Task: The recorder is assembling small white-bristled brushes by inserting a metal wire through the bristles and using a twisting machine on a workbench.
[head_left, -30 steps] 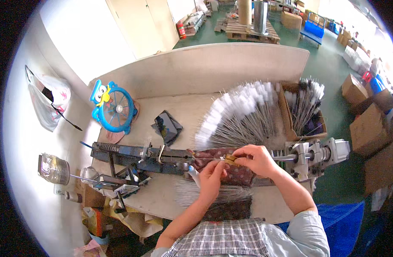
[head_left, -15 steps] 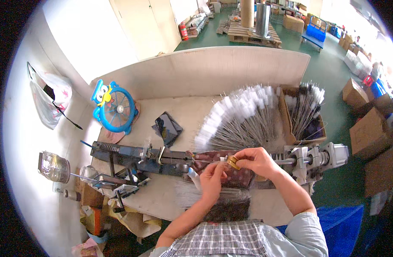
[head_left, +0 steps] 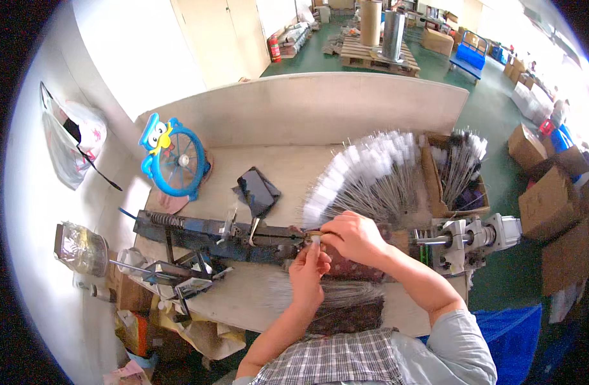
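My right hand (head_left: pixel 352 236) and my left hand (head_left: pixel 307 276) meet over the long dark metal machine (head_left: pixel 211 232) that lies across the workbench. Their fingertips pinch a small white-tipped piece (head_left: pixel 315 239) at the machine's rail. A fan of thin metal rods with white tips (head_left: pixel 365 176) spreads on the bench just behind my right hand. A bundle of bare thin wires (head_left: pixel 346 294) lies on a dark patterned cloth (head_left: pixel 349 314) under my left forearm.
A blue desk fan with a cartoon bird (head_left: pixel 175 163) stands at the left. A dark phone (head_left: pixel 256 189) lies mid-bench. A cardboard box of more rods (head_left: pixel 458 170) sits at right, a grey motor unit (head_left: pixel 474 237) beside it. A beige partition (head_left: pixel 307 106) backs the bench.
Both hands have shifted slightly left along the machine's rail, with the fingertips drawn closer together at the small piece.
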